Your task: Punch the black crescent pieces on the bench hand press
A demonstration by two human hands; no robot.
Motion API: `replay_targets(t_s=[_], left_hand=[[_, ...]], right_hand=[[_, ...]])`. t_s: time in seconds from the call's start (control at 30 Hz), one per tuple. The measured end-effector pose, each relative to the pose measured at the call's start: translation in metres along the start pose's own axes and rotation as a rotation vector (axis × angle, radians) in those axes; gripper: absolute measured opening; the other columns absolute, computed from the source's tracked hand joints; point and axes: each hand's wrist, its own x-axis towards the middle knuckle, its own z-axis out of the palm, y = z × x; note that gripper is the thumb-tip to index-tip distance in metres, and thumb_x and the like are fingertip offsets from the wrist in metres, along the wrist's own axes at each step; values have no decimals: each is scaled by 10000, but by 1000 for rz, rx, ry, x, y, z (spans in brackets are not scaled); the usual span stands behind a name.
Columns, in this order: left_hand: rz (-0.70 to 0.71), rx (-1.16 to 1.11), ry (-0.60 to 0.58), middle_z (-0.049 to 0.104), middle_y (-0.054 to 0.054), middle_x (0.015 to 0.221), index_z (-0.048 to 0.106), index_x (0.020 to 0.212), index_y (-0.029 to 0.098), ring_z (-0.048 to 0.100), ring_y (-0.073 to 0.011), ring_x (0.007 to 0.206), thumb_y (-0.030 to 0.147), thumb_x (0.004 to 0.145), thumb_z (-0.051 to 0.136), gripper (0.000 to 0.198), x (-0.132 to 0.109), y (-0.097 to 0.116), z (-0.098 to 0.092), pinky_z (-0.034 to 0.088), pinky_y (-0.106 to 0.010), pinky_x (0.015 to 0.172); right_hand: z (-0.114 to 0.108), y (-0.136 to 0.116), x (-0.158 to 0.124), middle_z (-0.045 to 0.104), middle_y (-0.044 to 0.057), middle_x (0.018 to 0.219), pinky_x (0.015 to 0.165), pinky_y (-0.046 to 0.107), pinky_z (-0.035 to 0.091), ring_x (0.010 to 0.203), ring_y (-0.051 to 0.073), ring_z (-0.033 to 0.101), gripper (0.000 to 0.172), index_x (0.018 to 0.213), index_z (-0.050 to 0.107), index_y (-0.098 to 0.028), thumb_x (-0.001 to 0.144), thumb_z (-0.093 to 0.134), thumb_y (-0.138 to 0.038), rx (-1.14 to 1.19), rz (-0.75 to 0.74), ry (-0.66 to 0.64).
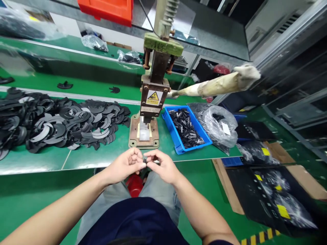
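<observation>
My left hand [127, 165] and my right hand [162, 165] meet just in front of the green bench edge, over my lap. Together their fingertips pinch a small black part [145, 160]. Both hands are closed on it. Directly beyond them stands a manual press [154, 92] on a brown base plate [133, 136], with a clear block under its ram. The press's wrapped lever handle [219, 85] points to the right.
A large heap of black crescent-shaped parts [58, 122] covers the bench at the left. A blue bin [178, 144] of small black pieces sits right of the press, beside a plastic bag [219, 124]. Cardboard and bagged parts [276, 190] lie on the floor at the right.
</observation>
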Motion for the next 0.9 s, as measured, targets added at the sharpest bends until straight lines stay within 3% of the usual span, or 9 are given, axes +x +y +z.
replay_targets(t_s=[0.1, 0.23, 0.33, 0.4, 0.47, 0.53, 0.63, 0.8, 0.9], left_hand=[[158, 94, 189, 698, -8, 826, 653, 1179, 193, 717, -167, 731, 526, 895, 797, 461, 32, -2, -24, 598, -311, 712], [254, 391, 416, 765, -55, 874, 707, 1016, 181, 723, -192, 800, 511, 925, 733, 343, 85, -3, -61, 600, -330, 811], [307, 756, 413, 802, -65, 985, 758, 993, 207, 728, -219, 884, 415, 948, 684, 226, 114, 1, -75, 581, -350, 886], [367, 913, 356, 807, -76, 1043, 775, 982, 217, 736, -248, 964, 364, 964, 647, 196, 125, 4, -76, 571, -380, 940], [423, 991, 299, 803, -85, 1063, 781, 974, 220, 733, -269, 1034, 341, 983, 618, 204, 131, 5, -74, 565, -402, 982], [465, 1014, 265, 797, -85, 1071, 785, 977, 225, 726, -270, 1077, 330, 996, 606, 208, 133, 4, -73, 562, -408, 1015], [490, 988, 274, 788, -81, 1084, 786, 995, 230, 726, -254, 1088, 322, 1009, 604, 205, 132, -2, -72, 568, -391, 1022], [405, 897, 349, 788, -71, 1094, 753, 1127, 214, 751, -230, 1019, 326, 1013, 625, 204, 126, -9, -68, 600, -363, 946], [387, 870, 366, 791, -77, 1132, 717, 1215, 210, 758, -228, 1024, 314, 1012, 630, 244, 116, -5, -65, 611, -373, 949]], right_hand=[[-37, -27, 20, 725, 34, 1087, 978, 365, 581, 1006, 168, 693, 352, 1283, 694, -276, 953, 730, -394, -133, -168, 218], [-87, -95, 58, 664, 66, 1211, 1050, 420, 579, 1139, 195, 674, 420, 1329, 614, -282, 965, 712, -467, -206, -626, 597], [-102, -151, 85, 630, 83, 1343, 1137, 476, 548, 1275, 230, 645, 538, 1384, 576, -276, 949, 712, -563, -206, -931, 527], [-101, -175, 97, 652, 62, 1230, 1064, 470, 596, 1159, 229, 682, 535, 1304, 617, -272, 898, 766, -587, -202, -1021, 407], [-93, -183, 103, 633, 12, 1043, 957, 449, 633, 945, 183, 683, 391, 1158, 639, -280, 902, 777, -540, -198, -1038, 375], [-83, -175, 99, 577, -27, 897, 880, 431, 636, 791, 145, 632, 231, 1018, 614, -283, 935, 751, -450, -170, -1040, 431], [-66, -140, 79, 560, -32, 772, 844, 454, 608, 745, 158, 614, 178, 850, 578, -262, 924, 723, -335, -163, -1060, 516], [-48, -67, 38, 621, -32, 720, 1040, 598, 552, 817, 196, 684, 150, 757, 590, -243, 869, 677, -190, -374, -1030, 512], [-48, -45, 32, 654, -36, 751, 1080, 618, 537, 869, 204, 704, 149, 759, 600, -238, 831, 711, -168, -428, -1020, 547]])
